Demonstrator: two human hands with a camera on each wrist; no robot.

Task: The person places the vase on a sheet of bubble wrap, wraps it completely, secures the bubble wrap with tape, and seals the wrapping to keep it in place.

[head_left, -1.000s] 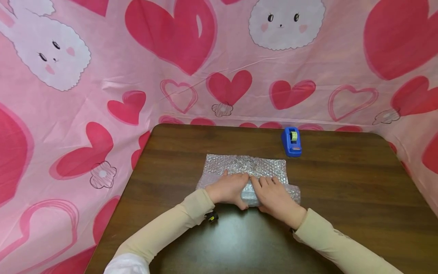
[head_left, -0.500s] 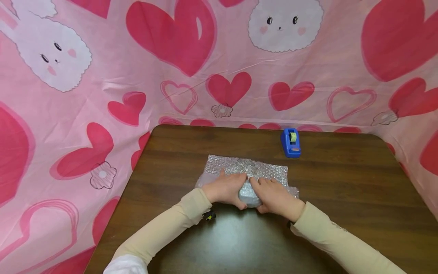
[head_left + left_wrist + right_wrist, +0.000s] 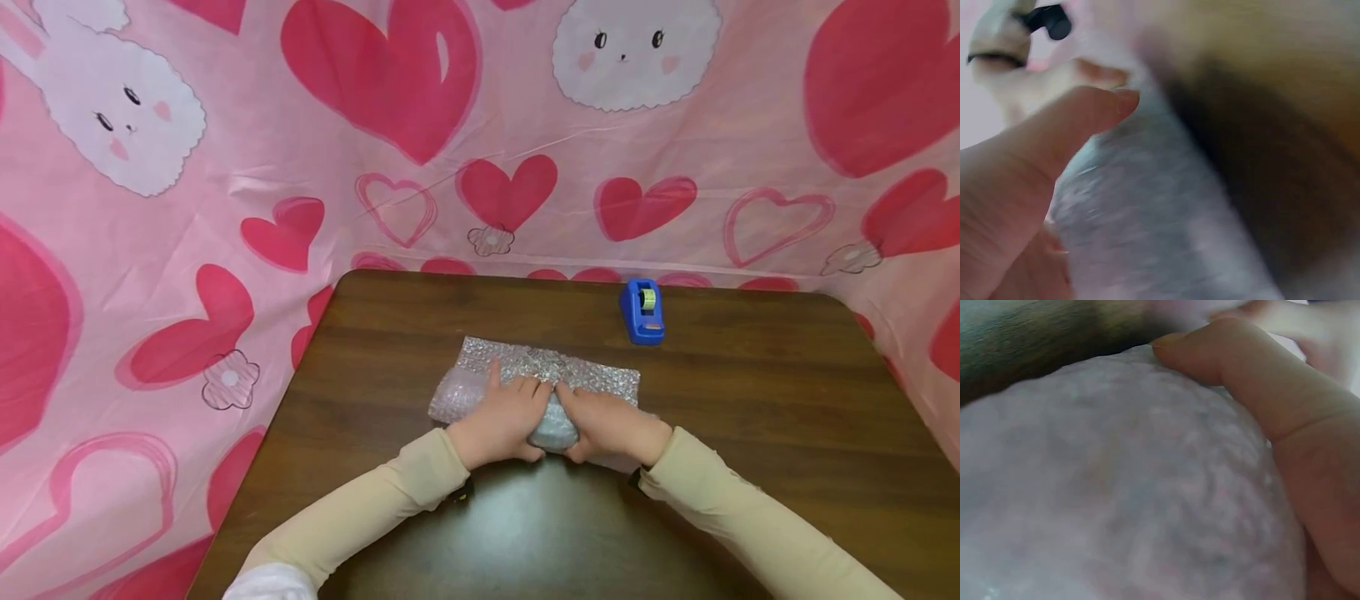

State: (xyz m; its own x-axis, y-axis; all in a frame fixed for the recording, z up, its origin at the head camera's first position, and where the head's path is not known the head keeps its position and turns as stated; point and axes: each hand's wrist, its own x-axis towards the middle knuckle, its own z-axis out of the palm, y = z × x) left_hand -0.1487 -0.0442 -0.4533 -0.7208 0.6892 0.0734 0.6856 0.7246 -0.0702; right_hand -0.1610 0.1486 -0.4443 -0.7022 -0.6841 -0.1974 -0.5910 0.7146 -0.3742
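Note:
A sheet of clear bubble wrap lies on the table, its near part rolled into a thick bundle. What is inside the bundle cannot be made out. My left hand grips the bundle's left side, fingers over the top and thumb at the near side. From the right, my right hand holds it the same way, the fingertips of both hands close together. In the left wrist view my thumb lies along the blurred bubble wrap. The right wrist view has my right thumb against the rounded wrap.
A blue tape dispenser with a roll of tape stands behind the wrap, to the right. The brown wooden table has rounded far corners. Pink curtains with hearts and rabbits hang behind it and along its sides.
The bundle has turned slightly between my hands. More of the wrap's rolled left end shows now, and the right end has slipped mostly behind my right hand. The dispenser stays put.

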